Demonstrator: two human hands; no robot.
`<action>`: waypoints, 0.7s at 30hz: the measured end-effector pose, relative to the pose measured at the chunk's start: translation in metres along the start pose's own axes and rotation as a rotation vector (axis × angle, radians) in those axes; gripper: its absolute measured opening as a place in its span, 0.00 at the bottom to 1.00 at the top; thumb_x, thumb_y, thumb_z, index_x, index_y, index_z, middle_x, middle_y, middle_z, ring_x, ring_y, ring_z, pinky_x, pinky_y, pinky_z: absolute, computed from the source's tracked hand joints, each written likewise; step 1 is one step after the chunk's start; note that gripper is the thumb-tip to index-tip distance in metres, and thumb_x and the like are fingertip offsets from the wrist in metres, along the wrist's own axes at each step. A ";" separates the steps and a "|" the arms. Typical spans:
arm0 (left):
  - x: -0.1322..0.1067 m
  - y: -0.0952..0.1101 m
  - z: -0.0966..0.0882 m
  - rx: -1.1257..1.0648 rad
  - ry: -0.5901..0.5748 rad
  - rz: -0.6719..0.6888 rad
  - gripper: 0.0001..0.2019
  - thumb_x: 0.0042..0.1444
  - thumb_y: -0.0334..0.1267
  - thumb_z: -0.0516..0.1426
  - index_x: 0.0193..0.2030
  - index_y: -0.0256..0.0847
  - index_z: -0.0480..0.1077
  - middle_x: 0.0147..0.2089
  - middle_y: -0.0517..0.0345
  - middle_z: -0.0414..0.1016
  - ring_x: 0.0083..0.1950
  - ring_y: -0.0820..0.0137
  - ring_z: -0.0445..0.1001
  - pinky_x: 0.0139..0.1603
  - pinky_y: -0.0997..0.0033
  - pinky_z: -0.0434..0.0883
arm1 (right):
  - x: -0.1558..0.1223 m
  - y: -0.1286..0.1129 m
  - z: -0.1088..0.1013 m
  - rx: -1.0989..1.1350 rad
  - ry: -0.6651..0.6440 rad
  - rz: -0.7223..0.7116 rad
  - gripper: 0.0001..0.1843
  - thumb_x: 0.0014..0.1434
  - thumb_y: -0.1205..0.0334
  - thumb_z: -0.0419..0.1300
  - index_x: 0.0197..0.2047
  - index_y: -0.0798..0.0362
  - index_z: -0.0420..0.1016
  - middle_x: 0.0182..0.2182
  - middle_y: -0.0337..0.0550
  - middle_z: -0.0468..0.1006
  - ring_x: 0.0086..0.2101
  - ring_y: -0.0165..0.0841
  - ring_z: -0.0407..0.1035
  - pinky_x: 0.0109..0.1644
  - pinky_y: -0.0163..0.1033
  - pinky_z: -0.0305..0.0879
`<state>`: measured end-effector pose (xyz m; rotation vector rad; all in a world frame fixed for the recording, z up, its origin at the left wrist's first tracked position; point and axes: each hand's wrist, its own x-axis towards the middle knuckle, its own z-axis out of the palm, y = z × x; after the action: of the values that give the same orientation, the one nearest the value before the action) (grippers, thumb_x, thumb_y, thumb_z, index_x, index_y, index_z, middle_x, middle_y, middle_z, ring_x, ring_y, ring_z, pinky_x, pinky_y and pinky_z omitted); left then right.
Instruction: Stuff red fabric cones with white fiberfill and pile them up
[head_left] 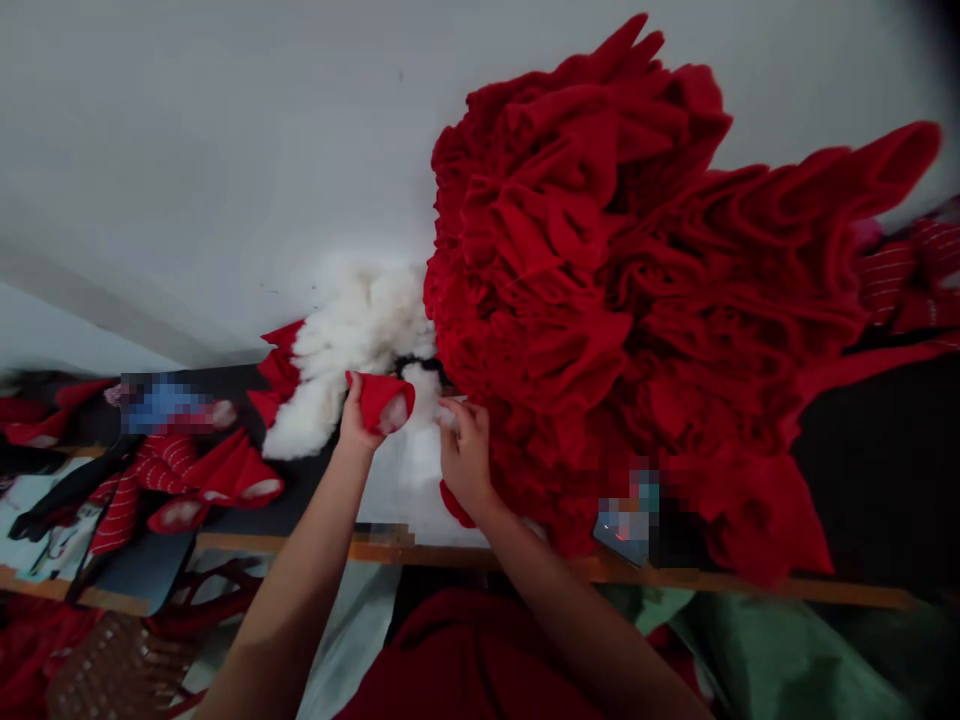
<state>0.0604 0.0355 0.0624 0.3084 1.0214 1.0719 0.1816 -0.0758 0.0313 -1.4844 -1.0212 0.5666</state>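
Note:
My left hand is closed round a small red fabric piece whose open end shows white stuffing. My right hand is beside it, fingers pinched on a tuft of white stuffing close to that opening. A heap of loose white stuffing lies just beyond both hands on the dark table. A big pile of empty red fabric pieces rises to the right, touching my right hand's far side.
Stuffed red and red-striped pieces lie at the left of the table. The wooden table edge runs in front of me. A white wall is behind. A green cloth and woven basket sit below.

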 end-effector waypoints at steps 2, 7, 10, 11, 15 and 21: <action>-0.013 -0.013 0.004 -0.009 -0.028 -0.047 0.21 0.55 0.52 0.48 0.32 0.34 0.68 0.28 0.55 0.75 0.30 0.69 0.74 0.35 0.67 0.72 | -0.002 -0.005 0.000 -0.045 -0.037 -0.132 0.20 0.53 0.72 0.47 0.46 0.50 0.70 0.38 0.47 0.64 0.42 0.36 0.62 0.49 0.43 0.61; -0.038 -0.044 0.010 -0.115 -0.070 -0.167 0.22 0.57 0.52 0.45 0.28 0.34 0.67 0.25 0.55 0.72 0.27 0.72 0.71 0.31 0.72 0.70 | -0.003 -0.007 0.001 -0.160 -0.053 -0.296 0.19 0.48 0.76 0.48 0.40 0.50 0.71 0.36 0.45 0.67 0.41 0.36 0.61 0.50 0.43 0.60; -0.047 -0.054 0.014 -0.165 -0.089 -0.171 0.22 0.58 0.50 0.45 0.27 0.34 0.67 0.24 0.57 0.71 0.26 0.74 0.70 0.30 0.75 0.69 | -0.011 -0.003 0.003 -0.163 -0.057 -0.314 0.16 0.50 0.75 0.48 0.37 0.52 0.71 0.38 0.46 0.67 0.42 0.36 0.61 0.49 0.44 0.61; -0.050 -0.055 0.016 -0.175 -0.090 -0.160 0.22 0.58 0.50 0.44 0.27 0.34 0.67 0.23 0.58 0.70 0.25 0.75 0.69 0.30 0.76 0.69 | -0.015 -0.002 0.004 -0.151 -0.061 -0.339 0.15 0.51 0.74 0.48 0.37 0.52 0.71 0.39 0.47 0.67 0.42 0.36 0.61 0.49 0.44 0.62; -0.058 -0.053 0.019 -0.153 -0.069 -0.138 0.23 0.58 0.51 0.43 0.28 0.35 0.67 0.24 0.57 0.71 0.26 0.74 0.70 0.32 0.74 0.70 | -0.031 0.001 0.002 -0.155 -0.115 -0.549 0.19 0.55 0.73 0.46 0.49 0.57 0.66 0.47 0.54 0.65 0.50 0.39 0.58 0.53 0.47 0.61; -0.067 -0.058 0.016 -0.191 -0.093 -0.146 0.20 0.58 0.51 0.45 0.29 0.37 0.68 0.26 0.57 0.72 0.27 0.74 0.71 0.36 0.72 0.71 | -0.031 0.007 -0.001 -0.346 -0.316 -0.668 0.23 0.54 0.76 0.45 0.53 0.63 0.63 0.51 0.58 0.66 0.56 0.44 0.52 0.57 0.54 0.56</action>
<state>0.1005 -0.0447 0.0691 0.1251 0.8383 1.0051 0.1688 -0.1020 0.0182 -1.2488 -1.8356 0.1404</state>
